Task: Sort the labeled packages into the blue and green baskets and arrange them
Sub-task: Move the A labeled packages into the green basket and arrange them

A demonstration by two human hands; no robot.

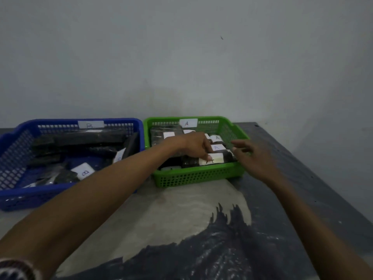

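Head view:
- Two baskets stand side by side on the table (292,178), touching at about 12 o'clock from the viewer: one blue basket (18,158) at 10 o'clock, tagged "B", and one green basket (193,176) at 1 o'clock, tagged "A".
- The blue basket holds a loose heap of dark packages; three white labels show, one plainly reading "B" (84,171). The full count of packages cannot be told.
- The green basket holds dark packages packed in rows; about six white labels show, two reading "A" clearly (217,147).
- Left hand (196,144) reaches into the green basket, fingers curled down, fingertips pressing the near package (214,158); whether it grips cannot be told.
- Right hand (254,156), at 2 o'clock, hovers over the green basket's right rim, fingers loosely spread, holding nothing.
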